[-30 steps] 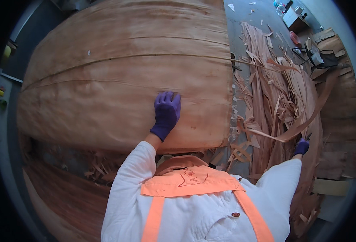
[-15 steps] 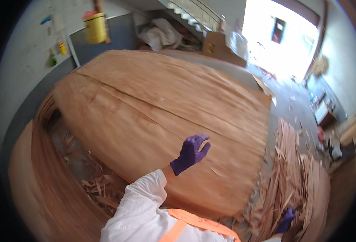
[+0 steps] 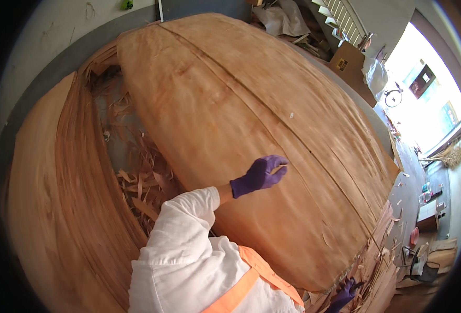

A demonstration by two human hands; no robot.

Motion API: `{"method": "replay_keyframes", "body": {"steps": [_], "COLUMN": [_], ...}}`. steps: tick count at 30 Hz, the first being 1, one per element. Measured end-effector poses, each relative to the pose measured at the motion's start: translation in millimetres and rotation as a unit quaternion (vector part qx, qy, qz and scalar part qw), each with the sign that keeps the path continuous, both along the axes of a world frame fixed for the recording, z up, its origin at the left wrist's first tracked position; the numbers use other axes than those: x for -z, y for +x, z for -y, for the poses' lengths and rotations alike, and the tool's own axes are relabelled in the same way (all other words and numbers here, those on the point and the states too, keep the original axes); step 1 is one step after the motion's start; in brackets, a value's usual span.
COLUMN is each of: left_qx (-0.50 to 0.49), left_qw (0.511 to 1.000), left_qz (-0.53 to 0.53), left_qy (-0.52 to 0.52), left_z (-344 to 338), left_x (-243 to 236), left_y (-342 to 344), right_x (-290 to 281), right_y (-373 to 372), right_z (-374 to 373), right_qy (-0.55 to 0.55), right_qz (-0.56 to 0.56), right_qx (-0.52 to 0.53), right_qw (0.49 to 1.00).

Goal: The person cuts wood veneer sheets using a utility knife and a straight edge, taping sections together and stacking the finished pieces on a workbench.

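Note:
A broad stack of thin reddish-brown wood veneer sheets (image 3: 230,130) lies in front of me, with a long dark seam running across its top. My left hand (image 3: 262,175), in a purple glove, hovers over the sheets, fingers bent and thumb apart; nothing shows in it. At the near right corner of the stack is my right hand (image 3: 345,293), also gloved in purple. Its fingers are spread beside the sheet edge and loose veneer strips (image 3: 379,261). Whether it touches the edge I cannot tell.
Another pile of veneer (image 3: 84,198) bends along the left, with torn scraps (image 3: 149,182) in the gap between. A cardboard sheet (image 3: 353,70) and a staircase (image 3: 345,21) stand at the back. A broom (image 3: 450,155) leans near the bright doorway at right.
My view has swung left and downward, so the stack appears turned. My right hand has gone from above the loose strips to the stack's near corner. My left hand stays above the sheets.

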State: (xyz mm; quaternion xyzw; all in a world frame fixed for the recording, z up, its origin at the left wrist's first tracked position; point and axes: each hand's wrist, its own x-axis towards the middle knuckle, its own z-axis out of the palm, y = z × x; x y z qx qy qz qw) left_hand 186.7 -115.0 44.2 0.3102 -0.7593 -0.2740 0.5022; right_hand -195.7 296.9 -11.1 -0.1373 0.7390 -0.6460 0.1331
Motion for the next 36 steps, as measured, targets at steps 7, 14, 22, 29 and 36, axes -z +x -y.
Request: {"method": "replay_keyframes", "body": {"steps": [7,14,22,29,36], "left_qx": [-0.074,-0.014,0.010,0.031,0.132], "left_qw": [0.997,0.978,0.949,0.957,0.941], "left_qz": [-0.008,-0.174,-0.250,-0.220,-0.234], "left_qy": [-0.001,0.116,0.191,0.188,0.204], "left_z": [-7,72,211,297,351], "left_x": [-17,-108,-288,-381,-398], "left_y": [91,169,227,230,222], "right_x": [-2,-16,-40,-66,-80], "right_y": [25,89,170,266,303], "right_z": [71,98,147,210,245], "right_qy": [-0.017,0.022,-0.043,-0.010,-0.009], "right_qz": [0.006,0.003,-0.013,-0.014,-0.009], "right_qx": [-0.128,-0.148,-0.126,-0.135,-0.140], "right_qw": [0.992,0.989,0.991,0.991,0.990]}}
